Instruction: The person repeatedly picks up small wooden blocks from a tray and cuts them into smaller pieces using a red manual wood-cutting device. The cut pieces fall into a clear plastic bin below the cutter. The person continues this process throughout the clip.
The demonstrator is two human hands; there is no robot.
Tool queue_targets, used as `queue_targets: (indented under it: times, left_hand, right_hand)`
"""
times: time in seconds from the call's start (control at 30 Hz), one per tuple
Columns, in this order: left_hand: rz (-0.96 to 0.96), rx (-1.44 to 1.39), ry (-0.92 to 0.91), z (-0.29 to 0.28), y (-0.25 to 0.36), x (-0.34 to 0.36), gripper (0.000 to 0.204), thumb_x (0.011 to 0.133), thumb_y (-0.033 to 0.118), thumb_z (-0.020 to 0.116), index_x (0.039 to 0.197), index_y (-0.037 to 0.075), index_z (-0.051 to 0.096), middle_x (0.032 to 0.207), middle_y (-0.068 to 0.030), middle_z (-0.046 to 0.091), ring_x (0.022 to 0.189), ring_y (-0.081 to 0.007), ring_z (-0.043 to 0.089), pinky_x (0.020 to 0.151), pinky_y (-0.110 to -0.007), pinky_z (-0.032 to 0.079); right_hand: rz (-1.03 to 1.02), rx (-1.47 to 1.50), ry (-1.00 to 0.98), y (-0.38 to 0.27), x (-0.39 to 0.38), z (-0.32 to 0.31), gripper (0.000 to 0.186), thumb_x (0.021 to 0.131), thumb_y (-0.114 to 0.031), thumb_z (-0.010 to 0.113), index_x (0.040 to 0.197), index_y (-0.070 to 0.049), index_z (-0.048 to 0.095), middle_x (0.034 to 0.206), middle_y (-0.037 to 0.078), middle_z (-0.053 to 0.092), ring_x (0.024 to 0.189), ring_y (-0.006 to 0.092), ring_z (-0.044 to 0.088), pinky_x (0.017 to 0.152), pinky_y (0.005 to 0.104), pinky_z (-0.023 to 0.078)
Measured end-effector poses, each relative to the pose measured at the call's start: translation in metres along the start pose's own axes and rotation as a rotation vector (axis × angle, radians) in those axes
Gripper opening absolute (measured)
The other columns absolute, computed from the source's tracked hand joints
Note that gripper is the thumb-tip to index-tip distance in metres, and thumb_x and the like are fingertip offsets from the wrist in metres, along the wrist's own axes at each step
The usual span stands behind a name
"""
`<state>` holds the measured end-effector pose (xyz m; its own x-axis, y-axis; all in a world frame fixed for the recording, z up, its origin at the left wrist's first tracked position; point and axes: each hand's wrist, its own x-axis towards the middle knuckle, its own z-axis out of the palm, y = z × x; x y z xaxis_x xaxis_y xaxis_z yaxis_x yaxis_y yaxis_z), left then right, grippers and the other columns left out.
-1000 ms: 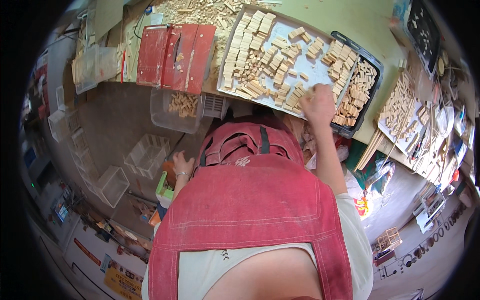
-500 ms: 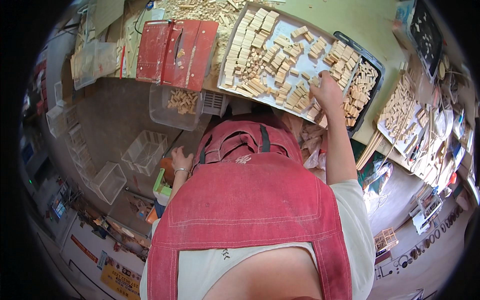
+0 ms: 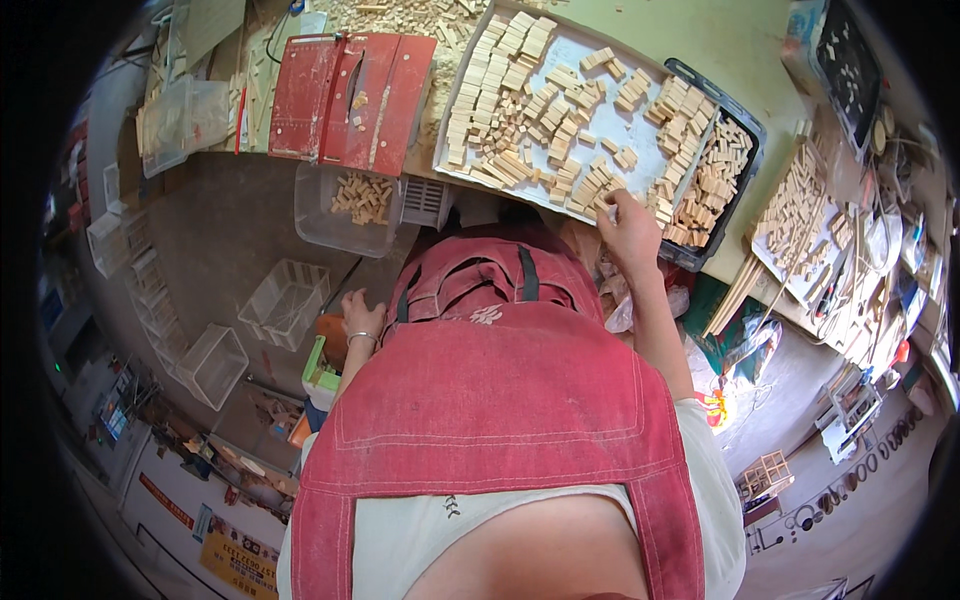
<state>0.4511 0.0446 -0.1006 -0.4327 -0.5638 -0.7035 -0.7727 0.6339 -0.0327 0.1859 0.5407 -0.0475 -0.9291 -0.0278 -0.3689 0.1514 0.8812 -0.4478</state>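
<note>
My right hand [image 3: 632, 232] is at the near edge of a shallow white tray [image 3: 648, 115], fingers bent down and pinched at a small wooden block [image 3: 603, 206]. That block sits at the near end of a slanting row of similar pale blocks [image 3: 592, 190]; my fingers partly hide it. Long rows of blocks [image 3: 490, 75] fill the tray's left side, with looser groups in the middle and a dense group on the right. My left hand [image 3: 362, 314] hangs low beside my apron, fingers apart and holding nothing.
A red table saw [image 3: 390, 100] stands left of the tray, above a clear plastic bin [image 3: 320, 225] with wood pieces. A black crate [image 3: 715, 190] of blocks adjoins the tray's right side. Wooden sticks [image 3: 735, 295] jut from the bench at the right. White baskets [image 3: 285, 300] are on the floor.
My right hand has moved nearer and to the left, from the tray's right-middle blocks to the slanting row at the near edge. My left hand has barely moved.
</note>
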Motion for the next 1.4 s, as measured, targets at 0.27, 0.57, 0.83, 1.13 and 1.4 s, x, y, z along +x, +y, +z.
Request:
queue_targets:
  times: [0.27, 0.57, 0.83, 1.13, 1.4]
  left_hand:
    - [0.002, 0.007, -0.009, -0.004, 0.002, -0.001, 0.069, 0.086, 0.037, 0.074, 0.149, 0.011, 0.06, 0.165, -0.0188, 0.04, 0.151, -0.0395, 0.044, 0.122, -0.055, 0.037]
    - [0.008, -0.007, 0.011, 0.016, -0.018, -0.003, 0.068, 0.086, 0.037, 0.075, 0.148, 0.012, 0.061, 0.163, -0.0192, 0.042, 0.15, -0.0393, 0.045, 0.121, -0.054, 0.039]
    - [0.018, -0.011, 0.036, 0.012, -0.014, -0.005, 0.068, 0.085, 0.037, 0.076, 0.146, 0.012, 0.062, 0.161, -0.0192, 0.044, 0.149, -0.0398, 0.046, 0.12, -0.055, 0.04]
    - [-0.007, -0.028, 0.039, 0.007, -0.022, 0.001, 0.067, 0.083, 0.035, 0.076, 0.145, 0.013, 0.063, 0.161, -0.0178, 0.045, 0.148, -0.039, 0.046, 0.122, -0.057, 0.035]
    - [0.268, -0.349, 0.39, -0.007, -0.007, 0.013, 0.054, 0.087, 0.016, 0.075, 0.139, 0.007, 0.063, 0.143, -0.0168, 0.056, 0.129, -0.0359, 0.061, 0.11, -0.044, 0.049]
  right_hand:
    - [-0.15, -0.215, -0.017, -0.012, 0.018, 0.031, 0.016, 0.09, -0.021, 0.064, 0.095, -0.006, 0.061, 0.081, 0.019, 0.073, 0.072, 0.0417, 0.072, 0.063, 0.0545, 0.057]
    - [-0.045, -0.316, -0.139, -0.028, 0.027, 0.036, 0.023, 0.089, -0.022, 0.066, 0.099, -0.002, 0.061, 0.083, 0.022, 0.074, 0.076, 0.0431, 0.074, 0.066, 0.0571, 0.058]
    - [-0.106, -0.364, -0.135, -0.018, 0.032, 0.043, 0.023, 0.09, -0.023, 0.067, 0.098, -0.002, 0.061, 0.082, 0.022, 0.074, 0.076, 0.0432, 0.074, 0.066, 0.0557, 0.058]
    - [-0.186, -0.33, -0.116, -0.027, 0.029, 0.022, 0.024, 0.087, -0.024, 0.067, 0.095, -0.001, 0.062, 0.078, 0.023, 0.073, 0.074, 0.0439, 0.074, 0.066, 0.0562, 0.058]
    - [-0.273, -0.084, 0.105, -0.086, 0.012, 0.011, 0.03, 0.088, -0.03, 0.073, 0.101, -0.006, 0.061, 0.08, 0.018, 0.073, 0.07, 0.0415, 0.073, 0.062, 0.0541, 0.057]
